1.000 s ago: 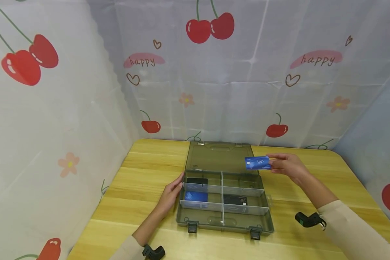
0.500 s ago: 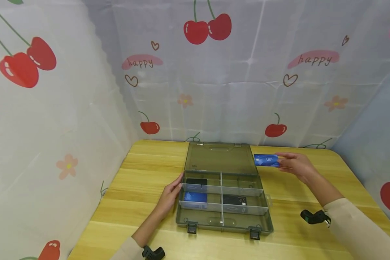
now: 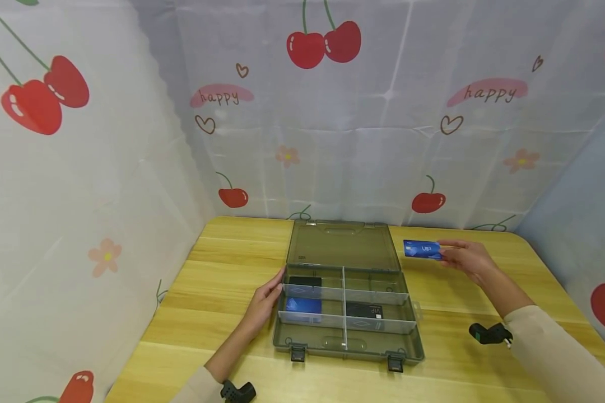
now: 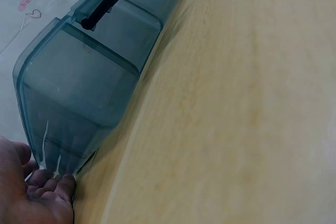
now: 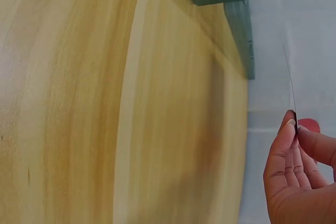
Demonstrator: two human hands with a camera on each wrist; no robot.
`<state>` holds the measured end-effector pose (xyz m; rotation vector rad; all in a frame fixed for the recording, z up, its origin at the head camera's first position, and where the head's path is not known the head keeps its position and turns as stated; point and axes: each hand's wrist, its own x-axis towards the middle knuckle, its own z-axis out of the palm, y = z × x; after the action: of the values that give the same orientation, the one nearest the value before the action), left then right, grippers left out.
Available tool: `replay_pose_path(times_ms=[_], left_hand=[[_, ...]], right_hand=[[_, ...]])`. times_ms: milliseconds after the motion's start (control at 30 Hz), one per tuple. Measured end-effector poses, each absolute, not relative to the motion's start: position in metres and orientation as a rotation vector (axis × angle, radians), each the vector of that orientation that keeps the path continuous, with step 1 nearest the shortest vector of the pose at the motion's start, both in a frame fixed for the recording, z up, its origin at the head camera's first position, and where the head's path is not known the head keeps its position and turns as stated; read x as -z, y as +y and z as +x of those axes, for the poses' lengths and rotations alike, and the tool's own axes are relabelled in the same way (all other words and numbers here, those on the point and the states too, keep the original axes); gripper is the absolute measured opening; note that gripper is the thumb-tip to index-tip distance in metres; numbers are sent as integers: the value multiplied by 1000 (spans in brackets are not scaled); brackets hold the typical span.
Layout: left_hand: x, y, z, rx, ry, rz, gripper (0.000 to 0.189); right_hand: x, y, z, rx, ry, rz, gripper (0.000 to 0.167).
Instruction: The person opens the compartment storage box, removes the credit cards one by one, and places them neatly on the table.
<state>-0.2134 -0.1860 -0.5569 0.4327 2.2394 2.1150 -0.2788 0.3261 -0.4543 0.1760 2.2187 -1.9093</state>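
In the head view my right hand [image 3: 468, 260] pinches a blue VIP card [image 3: 422, 249] by its right end, to the right of the box lid. The right wrist view shows that card [image 5: 290, 85] edge-on as a thin line between thumb and fingers. A smoky, see-through compartment box [image 3: 348, 354] lies opened on the table. Against its left wall my left hand [image 3: 263, 305] rests with extended fingers; in the left wrist view the fingertips touch the box end [image 4: 79, 103]. Inside the box are a blue card [image 3: 302, 306], a black card [image 3: 305, 281] and a black VIP card [image 3: 364, 309].
The lid [image 3: 343, 244] lies folded back toward the rear curtain [image 3: 333, 134], which is printed with cherries. Two black latches [image 3: 298, 353] hang at the box's front. Wood table [image 3: 196, 330] surrounds the box. Each wrist wears a black device [image 3: 489, 333].
My right hand has carried the blue VIP card rightward, from over the lid's right edge to beyond it. The left hand and the box stay in place.
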Motion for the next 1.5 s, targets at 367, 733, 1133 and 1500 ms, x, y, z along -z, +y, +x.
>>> replay_pose_path(times_ms=[367,733,1133,1500], left_hand=[[557,-187,-215,-2124,2222,443,48],[558,-187,-217,-2133,2198,449,49],[557,-185,-216,-2125,2217,430,48],[558,-186,-214,-2140,2212,425,48]], right_hand=[[471,337,-288,1939,2193,250,52],[483,342,-297,1921,2159,284,59],[485,344,-300,1900,2172,322,57],[489,342,-303,1833,2253,296,53]])
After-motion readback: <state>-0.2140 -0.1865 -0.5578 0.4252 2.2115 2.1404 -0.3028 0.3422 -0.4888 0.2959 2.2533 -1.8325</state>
